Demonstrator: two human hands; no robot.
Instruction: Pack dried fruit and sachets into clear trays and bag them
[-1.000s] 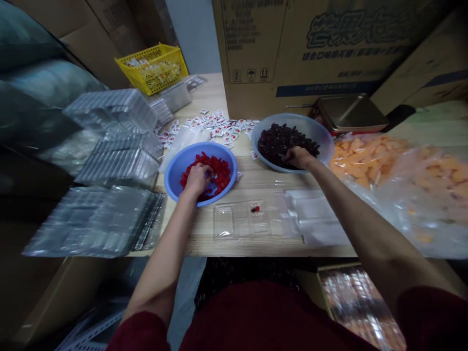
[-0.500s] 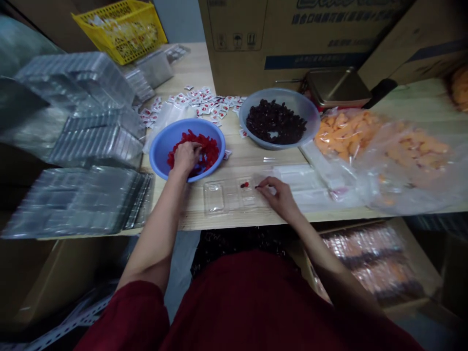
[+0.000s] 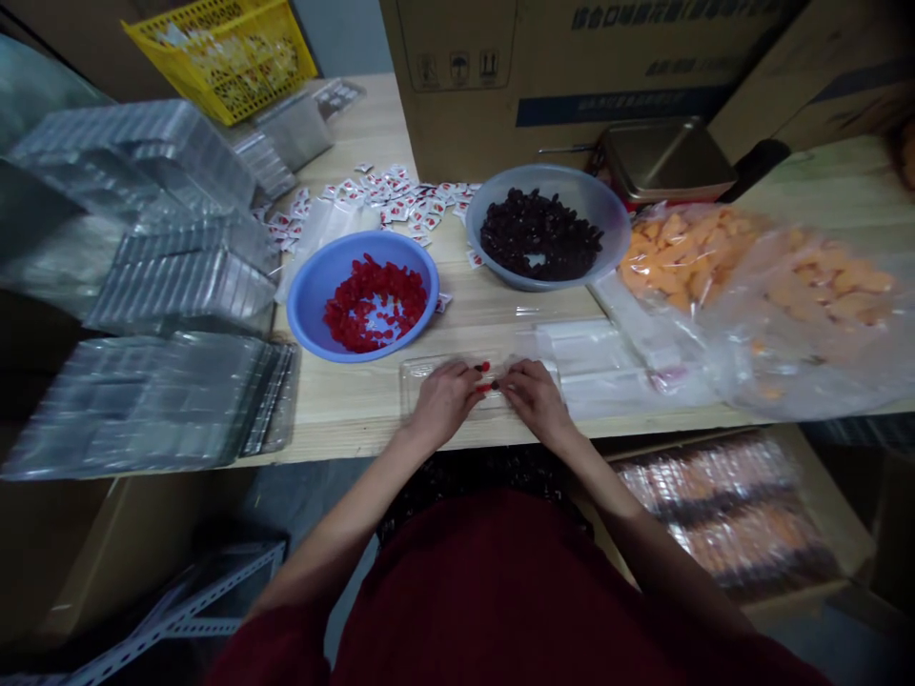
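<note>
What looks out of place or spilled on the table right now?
Small printed packets lie scattered loose behind the blue bowl, a stray one by its right rim; odd because no container holds them, though perhaps intentional.

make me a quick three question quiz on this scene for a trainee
1. Multiple choice: what does the blue bowl hold?
a) orange pieces
b) red pieces
c) dark pieces

2. True or false: both the left hand and the right hand are at the clear plastic tray.

3. Fill in: the basket at the back left is ____ in colour.

Key: 1. b; 2. true; 3. yellow
</note>
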